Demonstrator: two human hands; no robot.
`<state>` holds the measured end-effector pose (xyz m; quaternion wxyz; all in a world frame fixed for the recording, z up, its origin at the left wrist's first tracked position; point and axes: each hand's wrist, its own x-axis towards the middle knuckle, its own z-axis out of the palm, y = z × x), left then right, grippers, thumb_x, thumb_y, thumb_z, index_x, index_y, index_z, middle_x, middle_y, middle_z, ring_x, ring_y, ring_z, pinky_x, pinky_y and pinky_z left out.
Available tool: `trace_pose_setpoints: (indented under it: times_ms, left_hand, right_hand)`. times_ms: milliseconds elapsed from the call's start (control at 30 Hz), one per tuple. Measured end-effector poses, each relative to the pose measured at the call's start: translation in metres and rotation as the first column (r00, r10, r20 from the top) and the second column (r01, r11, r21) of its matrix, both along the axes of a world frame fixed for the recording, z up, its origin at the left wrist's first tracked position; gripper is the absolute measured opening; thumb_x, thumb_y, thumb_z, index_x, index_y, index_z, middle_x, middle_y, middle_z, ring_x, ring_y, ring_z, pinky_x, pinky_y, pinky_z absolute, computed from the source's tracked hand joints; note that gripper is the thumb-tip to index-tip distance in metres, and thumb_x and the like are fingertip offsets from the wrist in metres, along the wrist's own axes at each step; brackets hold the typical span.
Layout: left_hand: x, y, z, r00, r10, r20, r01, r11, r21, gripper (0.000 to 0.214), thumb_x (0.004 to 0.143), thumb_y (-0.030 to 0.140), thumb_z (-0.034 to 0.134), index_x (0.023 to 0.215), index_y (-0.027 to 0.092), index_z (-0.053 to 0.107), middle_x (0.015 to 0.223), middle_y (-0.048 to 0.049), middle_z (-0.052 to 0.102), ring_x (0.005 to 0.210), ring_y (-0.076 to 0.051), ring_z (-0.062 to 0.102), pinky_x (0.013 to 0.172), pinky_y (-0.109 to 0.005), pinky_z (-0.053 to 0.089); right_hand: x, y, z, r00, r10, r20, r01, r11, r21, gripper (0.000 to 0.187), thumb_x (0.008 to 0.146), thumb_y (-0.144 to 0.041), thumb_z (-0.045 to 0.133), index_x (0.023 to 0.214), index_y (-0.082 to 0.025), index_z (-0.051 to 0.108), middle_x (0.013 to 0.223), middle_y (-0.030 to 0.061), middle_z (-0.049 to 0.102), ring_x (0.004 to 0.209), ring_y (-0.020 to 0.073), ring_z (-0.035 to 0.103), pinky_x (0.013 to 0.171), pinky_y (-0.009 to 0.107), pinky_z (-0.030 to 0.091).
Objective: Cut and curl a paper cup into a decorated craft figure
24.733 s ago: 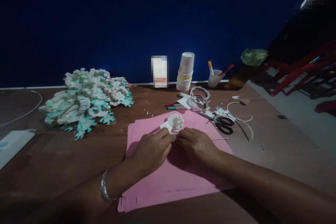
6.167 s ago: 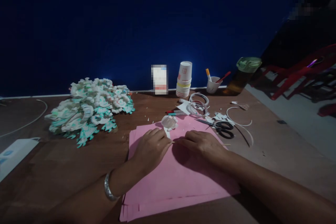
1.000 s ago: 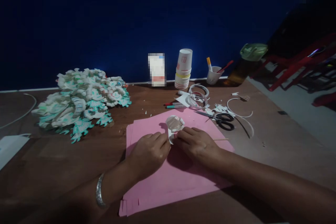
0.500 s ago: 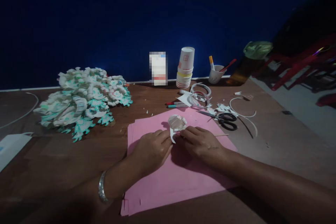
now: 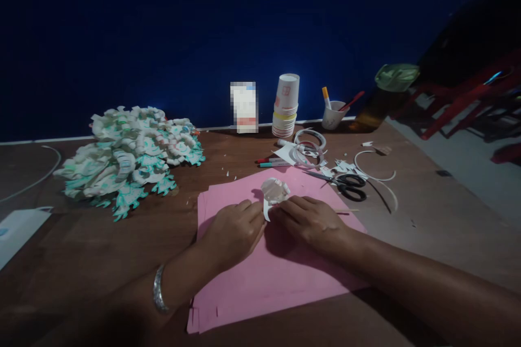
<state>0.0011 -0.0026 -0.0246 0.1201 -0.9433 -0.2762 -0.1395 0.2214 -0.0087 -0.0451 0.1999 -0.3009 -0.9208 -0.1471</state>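
Note:
A small white cut paper cup [image 5: 275, 190], its round base towards me and strips curling from its rim, is held above the pink paper [image 5: 240, 295]. My left hand [image 5: 238, 230] has its fingers closed on the cup's lower left strip. From the other side my right hand [image 5: 311, 222] pinches the cup's lower right edge, fingertips partly hidden. A thin wooden stick [image 5: 348, 210] pokes out beyond my right hand; whether the hand holds it or it lies on the paper I cannot tell.
Left stands a pile of cut cups with green-drawn edges [image 5: 138, 157]. Black scissors [image 5: 350, 186], paper scraps [image 5: 347, 167], tape rolls [image 5: 310, 138] and markers [image 5: 274, 164] lie beyond. Behind are stacked paper cups [image 5: 287, 100] and a cup with pens [image 5: 334, 116]. A white mask [image 5: 22, 230] lies left.
Both hands stay at nearly the same spot with the cut cup between them. The stick sticks out slightly further right. The whole view has shifted a little.

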Motion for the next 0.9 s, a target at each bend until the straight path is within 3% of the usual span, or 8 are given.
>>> trace_pose_setpoints:
  times_ms: [300, 533, 900]
  left_hand:
    - [-0.003, 0.003, 0.0, 0.997, 0.069, -0.019, -0.069, 0.998, -0.004, 0.008, 0.091, 0.019, 0.055, 0.085, 0.016, 0.06, 0.081, -0.0056, 0.059, 0.074, -0.023, 0.058, 0.057, -0.035, 0.046]
    - [-0.002, 0.004, -0.001, 0.999, 0.038, 0.01, -0.038, 0.999, -0.011, 0.015, 0.095, 0.018, 0.051, 0.085, 0.016, 0.06, 0.08, -0.0048, 0.058, 0.073, -0.021, 0.057, 0.057, -0.034, 0.046]
    - [0.002, 0.008, -0.001, 0.994, 0.093, -0.055, -0.093, 0.996, 0.003, 0.019, 0.099, 0.023, 0.048, 0.089, 0.014, 0.061, 0.083, -0.0057, 0.06, 0.076, -0.022, 0.059, 0.055, -0.034, 0.046]
  right_hand:
    - [-0.002, -0.002, 0.003, 0.991, -0.083, 0.104, 0.084, 0.996, -0.002, 0.011, 0.093, -0.008, 0.057, 0.088, -0.014, 0.065, 0.083, 0.0057, 0.061, 0.073, 0.0209, 0.051, 0.057, 0.034, 0.034]
    - [-0.005, -0.003, 0.008, 0.98, -0.118, 0.162, 0.125, 0.992, -0.034, 0.014, 0.091, -0.003, 0.055, 0.085, -0.014, 0.063, 0.083, 0.0069, 0.059, 0.074, 0.0211, 0.051, 0.059, 0.034, 0.035]
    - [0.002, -0.011, 0.011, 0.981, -0.111, 0.159, 0.094, 0.99, 0.109, 0.017, 0.089, -0.002, 0.056, 0.079, -0.012, 0.065, 0.078, 0.0073, 0.059, 0.069, 0.021, 0.048, 0.059, 0.035, 0.036]
